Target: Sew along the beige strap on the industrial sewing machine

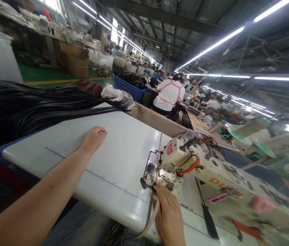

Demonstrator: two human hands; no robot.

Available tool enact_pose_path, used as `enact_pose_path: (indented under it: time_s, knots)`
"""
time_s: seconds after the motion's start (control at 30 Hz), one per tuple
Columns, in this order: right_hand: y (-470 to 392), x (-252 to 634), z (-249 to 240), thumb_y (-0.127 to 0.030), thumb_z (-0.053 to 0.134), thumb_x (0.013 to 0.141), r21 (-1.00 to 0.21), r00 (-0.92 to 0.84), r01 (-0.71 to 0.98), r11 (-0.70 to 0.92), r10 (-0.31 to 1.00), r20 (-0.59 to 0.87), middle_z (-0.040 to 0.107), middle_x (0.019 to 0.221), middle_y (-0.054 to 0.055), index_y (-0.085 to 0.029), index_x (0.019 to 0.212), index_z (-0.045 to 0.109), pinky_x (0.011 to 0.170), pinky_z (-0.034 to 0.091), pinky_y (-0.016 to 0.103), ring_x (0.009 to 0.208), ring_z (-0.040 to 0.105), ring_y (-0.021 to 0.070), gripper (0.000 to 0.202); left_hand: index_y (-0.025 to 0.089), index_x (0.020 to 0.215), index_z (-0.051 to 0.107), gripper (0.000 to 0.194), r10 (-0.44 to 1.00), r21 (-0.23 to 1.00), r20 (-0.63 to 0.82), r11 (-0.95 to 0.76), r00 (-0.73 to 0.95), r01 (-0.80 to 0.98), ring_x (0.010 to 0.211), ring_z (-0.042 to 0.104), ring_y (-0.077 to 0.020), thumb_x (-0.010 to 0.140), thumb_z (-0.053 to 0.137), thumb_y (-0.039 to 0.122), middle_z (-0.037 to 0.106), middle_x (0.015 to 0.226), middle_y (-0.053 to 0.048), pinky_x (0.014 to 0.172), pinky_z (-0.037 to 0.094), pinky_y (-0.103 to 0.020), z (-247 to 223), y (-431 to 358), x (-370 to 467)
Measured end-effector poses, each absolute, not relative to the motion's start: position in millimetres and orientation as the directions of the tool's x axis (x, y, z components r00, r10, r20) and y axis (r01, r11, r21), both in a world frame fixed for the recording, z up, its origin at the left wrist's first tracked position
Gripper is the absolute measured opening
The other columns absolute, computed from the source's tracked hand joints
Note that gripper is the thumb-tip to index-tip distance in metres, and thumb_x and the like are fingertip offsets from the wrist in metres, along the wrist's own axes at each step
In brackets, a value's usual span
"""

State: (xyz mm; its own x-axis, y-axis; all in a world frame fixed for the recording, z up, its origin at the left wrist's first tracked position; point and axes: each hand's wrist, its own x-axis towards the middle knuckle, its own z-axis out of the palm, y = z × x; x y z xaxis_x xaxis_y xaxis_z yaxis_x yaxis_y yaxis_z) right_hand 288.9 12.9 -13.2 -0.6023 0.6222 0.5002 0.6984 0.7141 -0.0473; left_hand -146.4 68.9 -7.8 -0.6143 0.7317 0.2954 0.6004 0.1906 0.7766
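Observation:
My right hand [168,212] is at the front of a white sewing machine [176,153], with its fingers and thumb closed about a narrow beige strap [151,222]. The strap runs from the table's front edge past my fingertips, beside the metal plate [150,169] and under the machine head, and continues to the far side. My left hand [95,138] is closed above the white table [124,147], left of the machine. A small greyish bit shows between its fingers, too small to make out.
Long black strips [31,106] lie heaped at the left of the table. A black-handled tool [207,212] and a pink cutter [218,197] are by the machine. Beyond the table are a beige trough [157,121], a blue crate [129,88] and a seated co-worker [168,94].

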Motion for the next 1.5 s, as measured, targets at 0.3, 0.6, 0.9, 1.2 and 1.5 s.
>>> enact_pose_path:
  time_s: [0.3,0.6,0.9,1.2,1.5]
  knots:
    - [14.8,289.1,-13.0,-0.032,0.049,0.11,-0.035,-0.615,0.682,0.731,0.599,0.513,0.072,0.136,0.012,-0.021,0.137,0.066,0.095,0.06,0.047,0.122,0.071,0.0311,0.034,0.023,0.089,0.074,0.029,0.713,0.866,0.211,0.181,-0.668,0.467,0.121,0.068,-0.0301,0.079,0.051,0.037,0.076,0.124,-0.011,0.113,0.047,-0.044,-4.3,62.2,-151.1]
    - [17.9,292.4,-21.7,-0.031,0.05,0.109,-0.033,-0.613,0.655,0.755,0.557,0.561,0.073,0.134,0.011,-0.022,0.138,0.066,0.094,0.06,0.049,0.121,0.072,0.0325,0.035,0.024,0.083,0.072,0.03,0.718,0.851,0.201,0.208,-0.666,0.482,0.119,0.067,-0.0307,0.08,0.048,0.042,0.078,0.117,-0.008,0.107,0.049,-0.042,1.3,62.0,-146.5]
    - [21.9,300.6,-37.3,-0.031,0.051,0.108,-0.049,-0.618,0.646,0.762,0.56,0.552,0.071,0.137,0.011,-0.026,0.147,0.061,0.094,0.061,0.052,0.123,0.07,0.0357,0.041,0.026,0.076,0.07,0.028,0.722,0.827,0.217,0.221,-0.657,0.517,0.115,0.067,-0.0289,0.077,0.048,0.043,0.079,0.107,-0.005,0.103,0.05,-0.038,3.4,63.8,-145.3]
    - [31.2,305.1,-36.9,-0.037,0.051,0.109,-0.014,-0.663,0.603,0.798,0.51,0.548,0.071,0.137,0.011,-0.025,0.146,0.061,0.092,0.062,0.05,0.119,0.072,0.0348,0.041,0.024,0.077,0.069,0.03,0.764,0.795,0.246,0.193,-0.596,0.575,0.105,0.067,-0.0273,0.079,0.045,0.043,0.076,0.099,-0.009,0.099,0.051,-0.039,-0.5,69.5,-143.5]
    - [26.6,298.8,-22.2,-0.042,0.047,0.111,0.027,-0.673,0.618,0.785,0.512,0.533,0.072,0.135,0.013,-0.02,0.14,0.063,0.095,0.059,0.046,0.12,0.072,0.0311,0.04,0.023,0.093,0.074,0.035,0.827,0.715,0.233,0.211,-0.511,0.667,0.122,0.066,-0.024,0.091,0.041,0.03,0.076,0.117,-0.007,0.112,0.049,-0.039,4.9,60.8,-143.5]
